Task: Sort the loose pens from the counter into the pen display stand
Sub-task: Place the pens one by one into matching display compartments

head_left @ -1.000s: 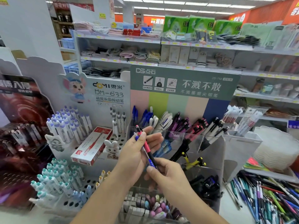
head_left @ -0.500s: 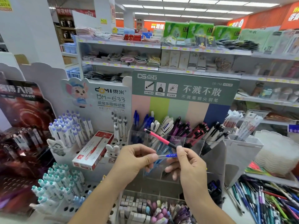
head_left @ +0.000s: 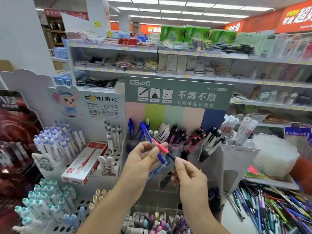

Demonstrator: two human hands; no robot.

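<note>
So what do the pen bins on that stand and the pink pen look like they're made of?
The pen bins look like clear glossy acrylic or similar plastic: pens show through the walls. The pink pen looks like smooth plastic with a darker black tip section, possibly rubbery, though blur leaves that open.

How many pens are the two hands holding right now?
2. The blue pen is gripped in the left hand. The pink pen crosses it, its dark end pinched by the right hand. Fingers might hide another.
</note>
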